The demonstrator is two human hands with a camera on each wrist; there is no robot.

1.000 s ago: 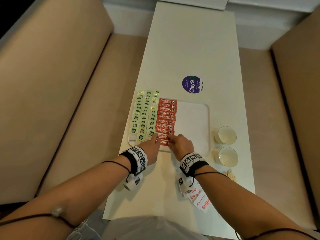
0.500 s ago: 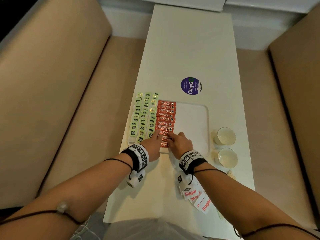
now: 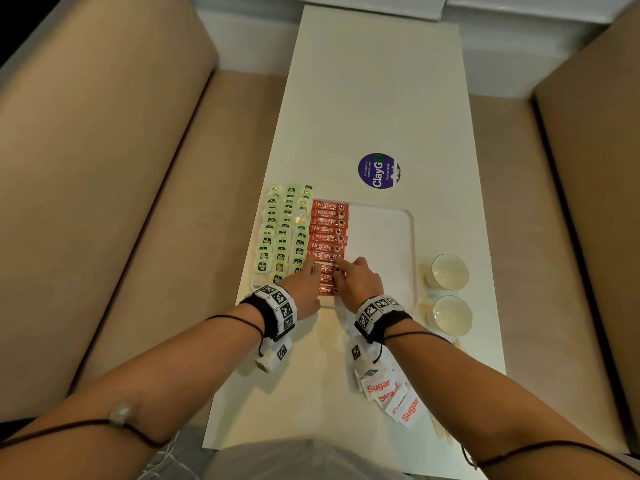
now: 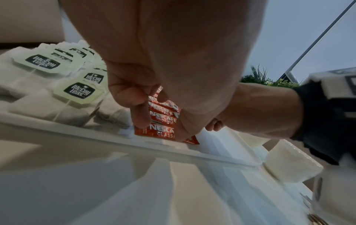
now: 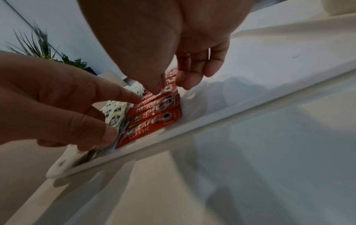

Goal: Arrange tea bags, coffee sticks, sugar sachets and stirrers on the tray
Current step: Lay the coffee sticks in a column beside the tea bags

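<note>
On the white bench (image 3: 374, 98) the tray (image 3: 412, 237) lies crosswise, its near rim just beyond the person's wrists. The tray's right half, toward 3 o'clock, is bare and open; its left half is filled. Beyond the tray at 12 o'clock a long stretch of bench runs past a round sticker (image 3: 379, 170).

Tea bags (image 3: 284, 230) fill the tray's left end in three columns, reaching its 9 o'clock rim. Just beside them runs one column of red coffee sticks (image 3: 329, 230), each lying crosswise, overlapping like shingles from the far rim to the near rim.

The left hand (image 3: 304, 289) has its forefinger out on the left ends of the near sticks, its other fingers loosely curled and holding nothing. The right hand (image 3: 358, 282) points its forefinger onto the right ends of the same sticks, gripping nothing.

The left wrist view shows the near rim (image 4: 173, 144) as a low raised lip with the nearest stick just inside it, which the head view hides behind the hands. The right wrist view shows the left fingertips (image 5: 111, 134) touching the stick ends.

Two cups (image 3: 448, 271) stand off the tray at 3 o'clock. Sugar sachets (image 3: 391, 393) lie heaped on the bench at 5 o'clock, under the right forearm. Pale stirrers (image 3: 440, 427) lie near them, mostly hidden.
</note>
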